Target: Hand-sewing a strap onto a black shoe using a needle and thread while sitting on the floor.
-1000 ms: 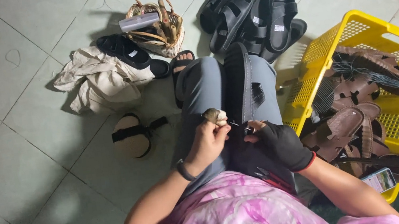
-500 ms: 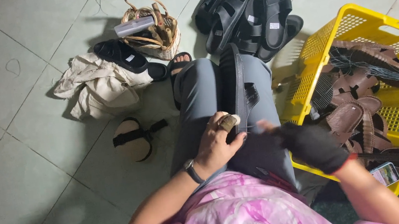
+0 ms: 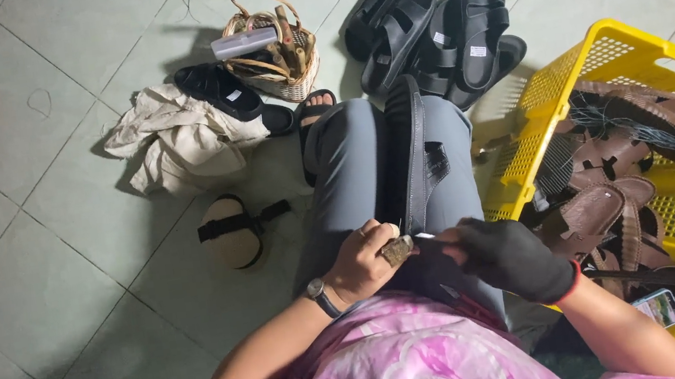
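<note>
Since half a second ago, the gloved right hand (image 3: pixel 512 257) is coming back in beside the left hand (image 3: pixel 365 260), both now pinching a needle (image 3: pixel 425 237) at the black sandal (image 3: pixel 413 148) lying along the lap. Stitching seems underway; next, the thread needs pulling taut toward 3 o'clock, by the yellow crate (image 3: pixel 592 61).

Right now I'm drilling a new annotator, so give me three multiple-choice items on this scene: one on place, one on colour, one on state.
1. Where is the wicker basket?
A. on the lap
B. on the floor beyond the knees
C. in the crate

2. What colour is the crate?
A. yellow
B. blue
C. red

3. How is the right hand?
A. bare
B. gloved in black
C. out of view

Key: B, it stands on the tiles beyond the knees; A, its mesh walls are yellow; B, a black glove covers it, near the left hand.
</note>
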